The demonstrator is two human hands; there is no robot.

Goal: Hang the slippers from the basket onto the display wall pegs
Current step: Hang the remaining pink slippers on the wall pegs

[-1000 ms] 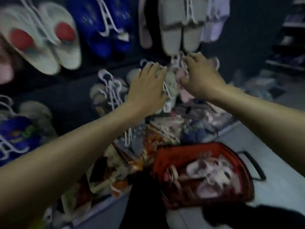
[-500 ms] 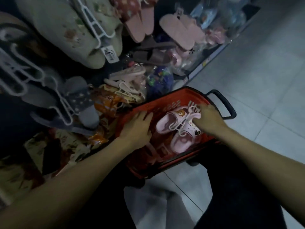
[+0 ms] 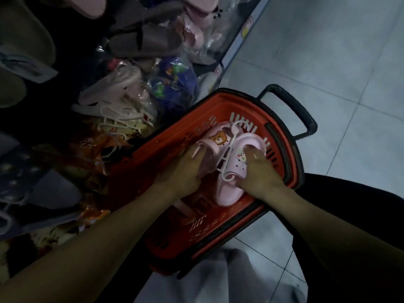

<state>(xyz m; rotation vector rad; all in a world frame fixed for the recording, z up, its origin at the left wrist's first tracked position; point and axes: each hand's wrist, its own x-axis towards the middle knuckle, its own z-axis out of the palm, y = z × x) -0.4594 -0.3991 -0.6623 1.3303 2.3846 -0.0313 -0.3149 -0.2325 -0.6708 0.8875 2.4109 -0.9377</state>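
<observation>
A red basket (image 3: 220, 228) with a black handle stands on the floor in front of me. Inside it lies a pair of pink slippers (image 3: 227, 193) with cartoon charms, clipped on a white plastic hanger (image 3: 228, 154). My left hand (image 3: 181, 171) grips the left slipper, the one with the bear charm. My right hand (image 3: 259, 169) grips the right slipper from its outer side. The display wall rises at the left; its pegs are hidden behind the hanging slippers.
Bagged and hung slippers crowd the left: brown ones (image 3: 148, 40), pink ones (image 3: 196, 33), a blue packet (image 3: 175, 86), orange packets (image 3: 91, 154), grey ones (image 3: 43, 189). A shelf edge (image 3: 238, 38) runs past them. Tiled floor (image 3: 338, 62) lies to the right.
My hands dropped from the wall pegs into the basket. My view tilted down. Both hands have closed around the pink pair.
</observation>
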